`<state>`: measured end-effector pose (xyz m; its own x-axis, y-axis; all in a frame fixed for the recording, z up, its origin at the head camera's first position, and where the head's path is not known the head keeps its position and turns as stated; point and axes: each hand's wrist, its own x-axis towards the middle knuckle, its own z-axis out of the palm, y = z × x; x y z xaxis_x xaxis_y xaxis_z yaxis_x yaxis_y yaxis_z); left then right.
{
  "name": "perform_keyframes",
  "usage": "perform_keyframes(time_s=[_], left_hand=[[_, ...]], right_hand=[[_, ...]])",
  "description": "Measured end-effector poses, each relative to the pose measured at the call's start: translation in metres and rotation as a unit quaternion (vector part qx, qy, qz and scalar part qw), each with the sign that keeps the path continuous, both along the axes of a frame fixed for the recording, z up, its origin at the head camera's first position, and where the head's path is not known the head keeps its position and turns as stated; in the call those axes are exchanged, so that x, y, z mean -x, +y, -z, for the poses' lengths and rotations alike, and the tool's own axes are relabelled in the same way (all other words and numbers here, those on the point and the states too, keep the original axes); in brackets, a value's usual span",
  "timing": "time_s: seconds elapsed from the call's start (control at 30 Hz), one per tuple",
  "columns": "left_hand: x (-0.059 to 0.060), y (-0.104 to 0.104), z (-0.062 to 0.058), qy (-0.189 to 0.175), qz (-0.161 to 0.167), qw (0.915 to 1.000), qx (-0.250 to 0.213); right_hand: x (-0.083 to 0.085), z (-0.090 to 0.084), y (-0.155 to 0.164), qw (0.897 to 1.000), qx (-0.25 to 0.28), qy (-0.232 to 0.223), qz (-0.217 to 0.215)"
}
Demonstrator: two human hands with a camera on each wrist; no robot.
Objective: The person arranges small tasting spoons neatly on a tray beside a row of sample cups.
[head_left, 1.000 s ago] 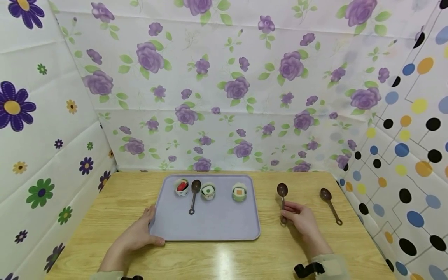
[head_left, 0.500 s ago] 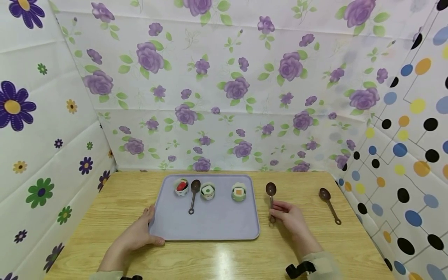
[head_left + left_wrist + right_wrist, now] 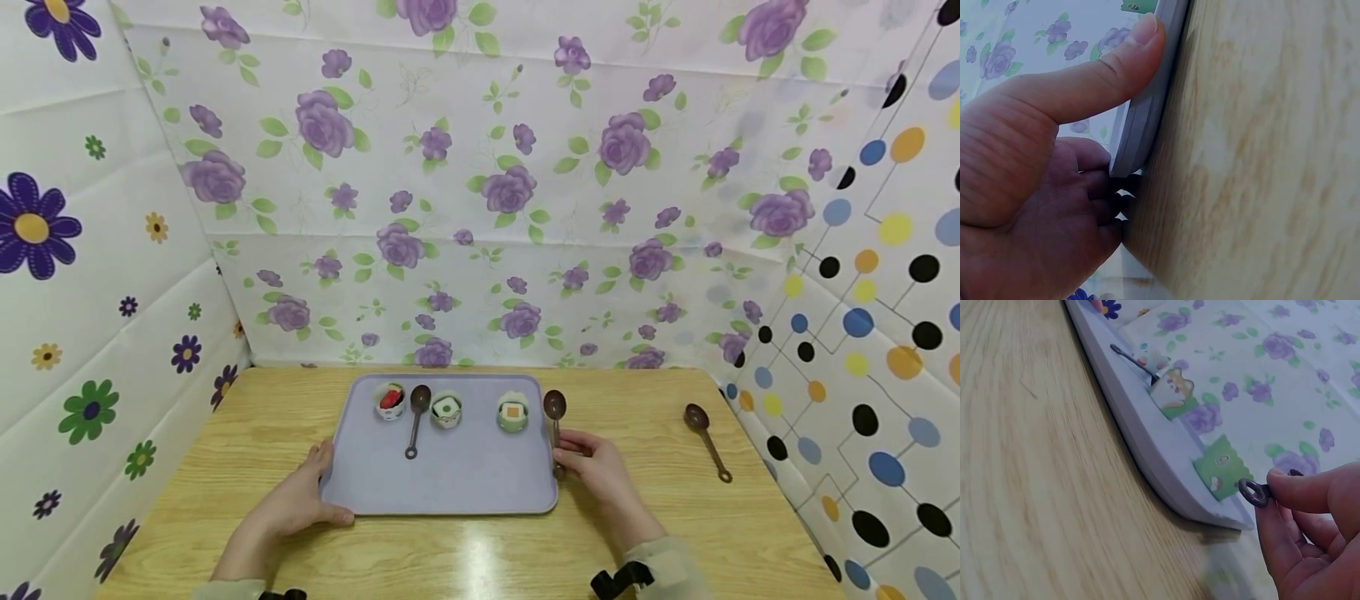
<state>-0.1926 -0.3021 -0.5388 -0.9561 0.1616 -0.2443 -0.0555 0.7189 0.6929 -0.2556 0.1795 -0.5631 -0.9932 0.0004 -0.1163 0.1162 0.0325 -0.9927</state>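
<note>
The right hand (image 3: 600,475) has carried its brown spoon (image 3: 555,417) leftward; its bowl now sits at the tray's (image 3: 450,483) right edge, beside the green cup (image 3: 513,414). Fingers (image 3: 1310,487) pinch the handle end. The left hand (image 3: 300,500) still grips the tray's near-left corner, thumb on top. Another spoon (image 3: 416,419) lies between two cups on the tray; a third spoon (image 3: 707,439) lies on the surface well to the right.

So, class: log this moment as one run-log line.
left hand: holds tray corner | right hand: pinches spoon at tray's right edge
</note>
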Motion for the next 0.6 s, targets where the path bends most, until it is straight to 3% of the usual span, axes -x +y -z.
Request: perform_keyframes(time_s=[0.3,0.6], left_hand=[[0.0,0.001,-0.001,-0.001,0.001,1.0,-0.005],[-0.001,0.001,-0.001,0.0,-0.003,1.0,-0.003]], right_hand=[[-0.004,-0.006,-0.022,1.0,-0.012,-0.002,-0.013],[-0.003,-0.001,-0.043,0.999,0.001,0.006,-0.031]])
